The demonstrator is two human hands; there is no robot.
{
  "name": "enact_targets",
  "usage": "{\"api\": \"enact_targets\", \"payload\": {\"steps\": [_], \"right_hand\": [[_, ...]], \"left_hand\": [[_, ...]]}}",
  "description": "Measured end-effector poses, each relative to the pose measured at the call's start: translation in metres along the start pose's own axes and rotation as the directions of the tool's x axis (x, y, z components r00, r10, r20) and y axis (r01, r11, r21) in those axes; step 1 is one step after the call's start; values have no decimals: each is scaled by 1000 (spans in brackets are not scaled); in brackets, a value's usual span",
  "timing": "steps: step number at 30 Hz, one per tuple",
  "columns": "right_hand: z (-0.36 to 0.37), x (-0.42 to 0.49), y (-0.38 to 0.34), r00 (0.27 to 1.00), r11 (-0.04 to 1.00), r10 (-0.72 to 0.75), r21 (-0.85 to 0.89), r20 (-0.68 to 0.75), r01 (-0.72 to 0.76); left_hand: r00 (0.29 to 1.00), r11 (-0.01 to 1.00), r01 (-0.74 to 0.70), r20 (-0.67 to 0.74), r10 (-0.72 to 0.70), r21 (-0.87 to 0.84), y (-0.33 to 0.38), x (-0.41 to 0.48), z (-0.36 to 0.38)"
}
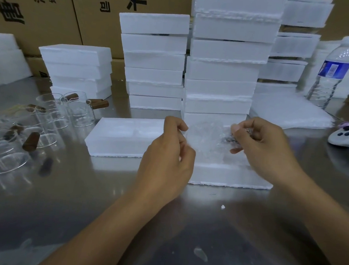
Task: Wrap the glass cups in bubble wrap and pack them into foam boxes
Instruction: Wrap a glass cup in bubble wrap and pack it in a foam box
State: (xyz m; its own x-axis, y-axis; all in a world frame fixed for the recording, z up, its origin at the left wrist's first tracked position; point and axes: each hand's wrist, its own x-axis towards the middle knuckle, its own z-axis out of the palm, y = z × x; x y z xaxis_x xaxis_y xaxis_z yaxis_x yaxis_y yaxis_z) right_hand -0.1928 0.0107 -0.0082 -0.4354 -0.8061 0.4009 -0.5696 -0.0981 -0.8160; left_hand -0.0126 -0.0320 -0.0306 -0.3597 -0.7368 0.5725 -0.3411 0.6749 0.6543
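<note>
Between my hands is a glass cup wrapped in clear bubble wrap (207,140), held just above an open white foam box (228,176) in front of me. My left hand (167,152) pinches the wrap's left edge with thumb and forefinger. My right hand (262,143) curls round the bundle's right end, where something dark shows through the wrap. A foam lid (123,136) lies flat to the left of the box. Several bare glass cups with brown wooden handles (45,120) stand and lie on the steel table (101,199) at the left.
Tall stacks of white foam boxes (222,73) rise behind the open box, with shorter stacks (78,70) at the left. Foam sheets (286,112) and a water bottle (330,73) are at the back right. A white controller (348,139) lies at the right edge. Cardboard cartons form the backdrop.
</note>
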Motion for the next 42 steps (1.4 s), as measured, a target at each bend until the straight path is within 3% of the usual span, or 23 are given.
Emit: {"api": "enact_targets", "payload": {"steps": [2,6,10,17,23,26,28,30,32,34,37,42], "right_hand": [[-1,0,3,998,988,-48,-145,27,52],[-1,2,6,993,979,-74,-185,96,90],[4,1,11,983,920,-102,-360,153,152],[3,5,12,985,960,-21,-272,170,67],[5,-1,12,985,886,-163,-430,59,172],[1,1,11,984,896,-176,-418,-20,152],[-6,4,9,991,954,-122,-268,59,134],[-14,5,5,967,985,-95,-118,238,126],[-18,6,6,937,981,-94,-131,338,145],[-20,8,9,933,967,-109,-180,343,179],[-17,8,10,946,962,-144,-182,292,203],[-10,6,14,965,944,-188,-237,184,229]], "left_hand": [[1000,1000,11,-24,-11,-2,0,2,-1],[997,996,43,-59,-48,-82,0,4,-4],[994,982,77,-58,-88,-170,-1,5,-5],[998,992,57,-32,-61,-113,-3,6,-4],[999,999,25,-22,-26,-47,-3,5,-4],[999,998,33,-22,-34,-46,-4,7,-5],[999,998,33,-23,-35,-46,-7,8,-6],[999,998,33,-29,-35,-59,-10,9,-8],[996,988,58,-59,-67,-142,-10,10,-10],[984,973,85,-137,-116,-214,-12,14,-14],[973,990,114,-192,-128,-83,-21,19,-23],[945,900,229,138,-298,372,-36,18,-29]]}}
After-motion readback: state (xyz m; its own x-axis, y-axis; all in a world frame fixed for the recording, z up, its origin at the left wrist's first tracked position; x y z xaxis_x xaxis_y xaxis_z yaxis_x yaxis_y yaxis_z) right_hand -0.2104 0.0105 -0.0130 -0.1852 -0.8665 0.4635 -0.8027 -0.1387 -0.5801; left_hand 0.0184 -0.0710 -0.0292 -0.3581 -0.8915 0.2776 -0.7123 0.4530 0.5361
